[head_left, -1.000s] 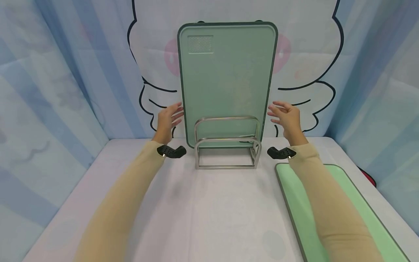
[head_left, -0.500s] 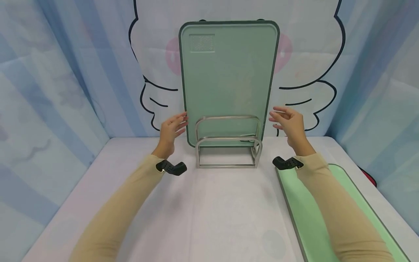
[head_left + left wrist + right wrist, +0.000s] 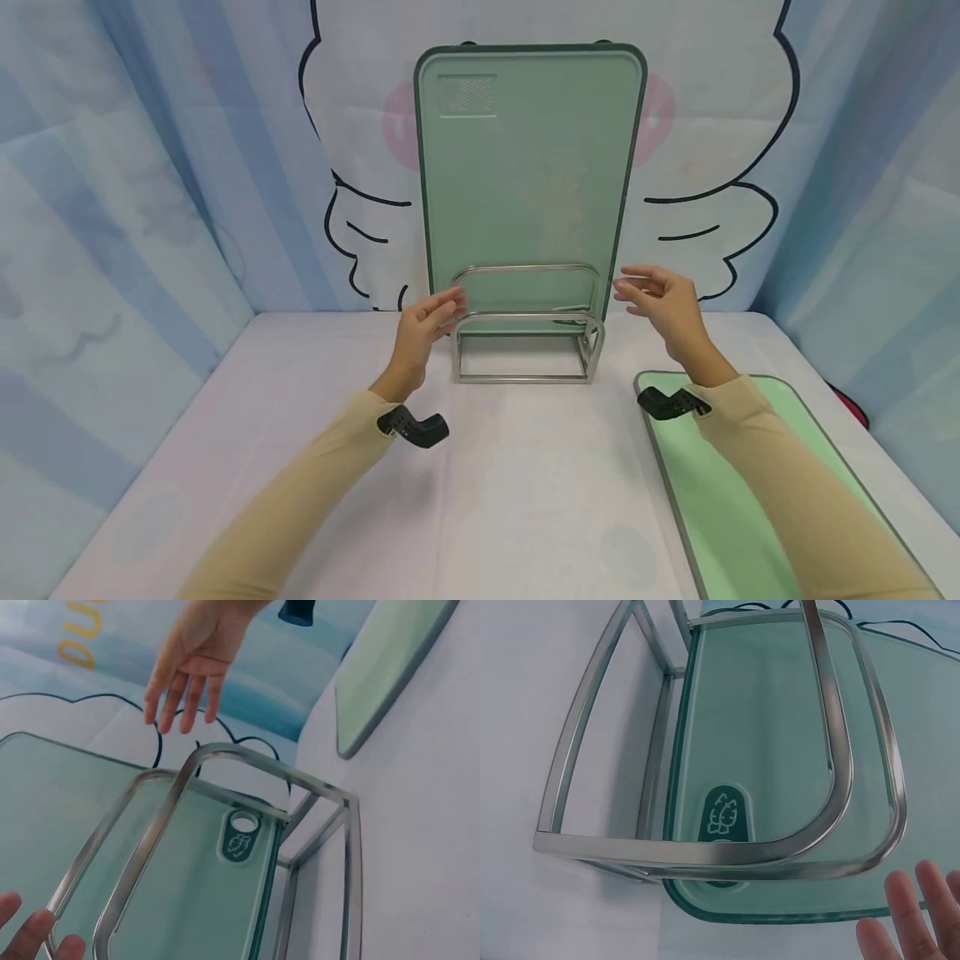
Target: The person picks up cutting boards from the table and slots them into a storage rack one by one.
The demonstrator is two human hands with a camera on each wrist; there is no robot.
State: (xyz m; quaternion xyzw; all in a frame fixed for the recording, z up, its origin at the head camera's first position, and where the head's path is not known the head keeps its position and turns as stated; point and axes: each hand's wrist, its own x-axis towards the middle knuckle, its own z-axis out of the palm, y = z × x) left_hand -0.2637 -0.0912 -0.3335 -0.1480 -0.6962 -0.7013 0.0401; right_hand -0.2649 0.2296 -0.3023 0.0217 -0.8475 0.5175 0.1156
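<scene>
A green cutting board [image 3: 532, 167] with a dark rim stands upright in a metal rack [image 3: 522, 379], behind two of its rounded hoops. My left hand [image 3: 423, 337] is at the left side of the rack, fingers extended near the front hoops; whether the fingertips touch the metal I cannot tell. Off the board's lower right edge, my right hand [image 3: 667, 308] hovers with loosely bent fingers and holds nothing. In the left wrist view the right hand [image 3: 199, 667] shows its fingers stretched. The board's lower end, with a hole and a printed dark patch [image 3: 724, 810], shows through the hoops.
Another green board [image 3: 712, 483] with a grey edge lies flat on the white table [image 3: 525, 500] at the right, partly under the right forearm. Blue and white printed curtains [image 3: 112, 208] enclose the table at the back and sides. Something red [image 3: 851, 407] shows at the right edge.
My left hand has moved from the board's left edge down and right toward the rack's hoops. My right hand has drawn down and slightly right. Board and rack stay in place.
</scene>
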